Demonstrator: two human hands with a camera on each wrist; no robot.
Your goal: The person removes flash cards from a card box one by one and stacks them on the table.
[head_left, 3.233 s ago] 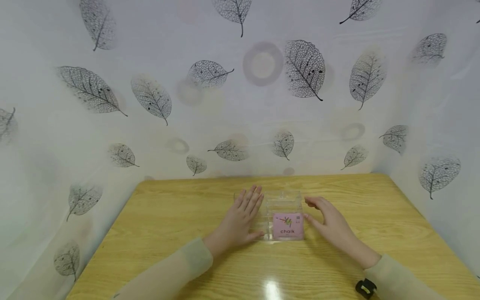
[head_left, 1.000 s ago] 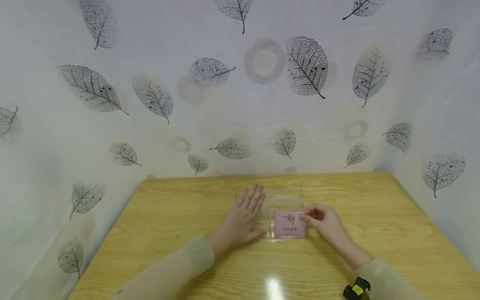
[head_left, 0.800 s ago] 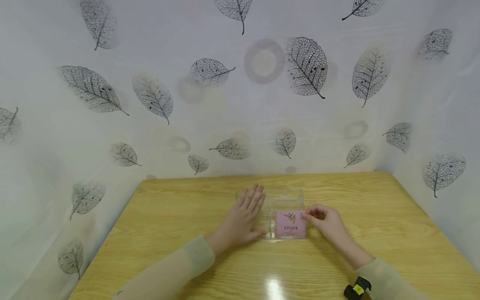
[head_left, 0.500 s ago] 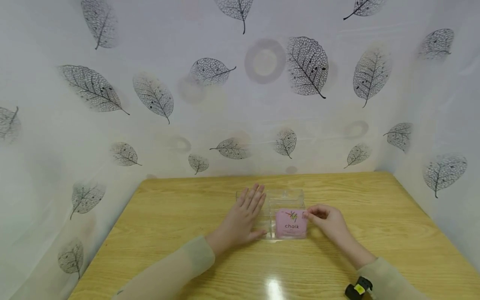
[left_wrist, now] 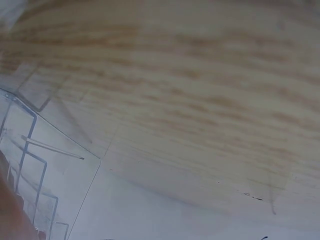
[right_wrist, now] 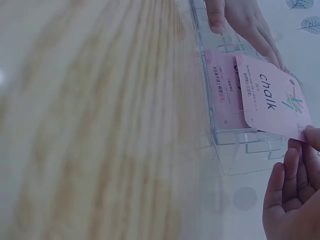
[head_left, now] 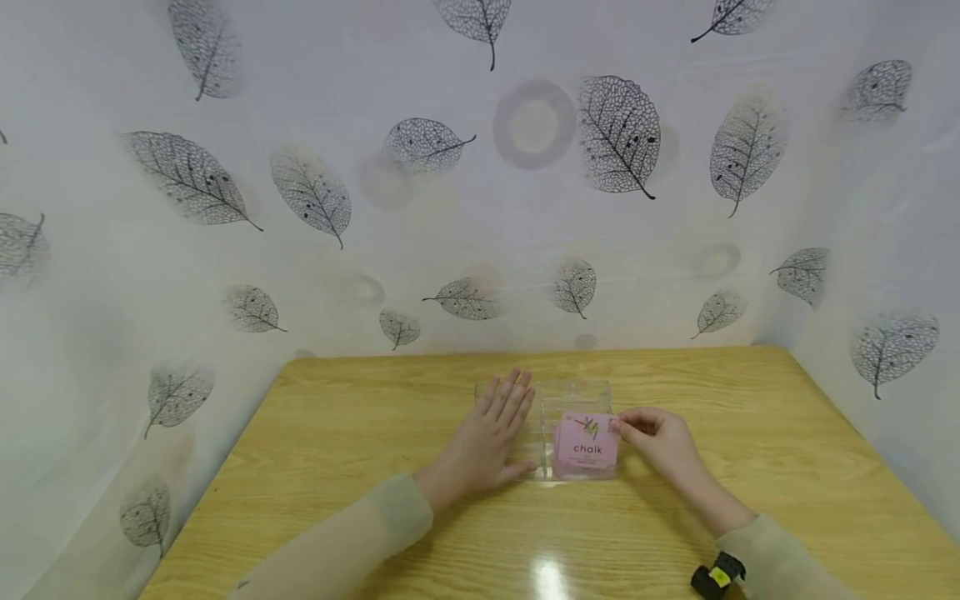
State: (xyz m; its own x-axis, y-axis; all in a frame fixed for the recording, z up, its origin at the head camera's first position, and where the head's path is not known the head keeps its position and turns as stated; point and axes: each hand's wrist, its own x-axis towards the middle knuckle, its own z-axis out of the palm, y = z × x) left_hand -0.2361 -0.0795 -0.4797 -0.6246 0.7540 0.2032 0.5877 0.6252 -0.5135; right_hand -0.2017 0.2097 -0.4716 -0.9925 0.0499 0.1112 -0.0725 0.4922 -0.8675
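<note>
So a yellow wood-grain table (head_left: 352, 433) is running back to a white leaf-printed sheet (head_left: 442, 225), and a clear rectangular plastic tray with compartments (head_left: 576, 403) is sitting toward the table's far middle. The left hand (head_left: 486, 442) is resting flat over the tray's left side, fingers lying straight and fairly close together, thumb angling away. The right hand (head_left: 662, 442) is the nearer one to what matters — its thumb and fingers are pinching the far-right corner of a pink square card with rounded corners (head_left: 588, 454), so the card is lying just left of those fingertips, over the tray's near-right compartment. No real long axis here; it's looking about as wide as it is tall.

Materials-wise, the sheet is showing grey, lacy leaf skeletons, and the tabletop is looking glossy, throwing back a bright patch on the near side. The tray is see-through with thin, straight dividers. The held card is overlapping a second pink printed card (right_wrist: 223, 95) in the compartment — can't tell how many are sitting under that. Smallest stuff: the top card is carrying the word "chalk" and a little drawing of coloured sticks.
</note>
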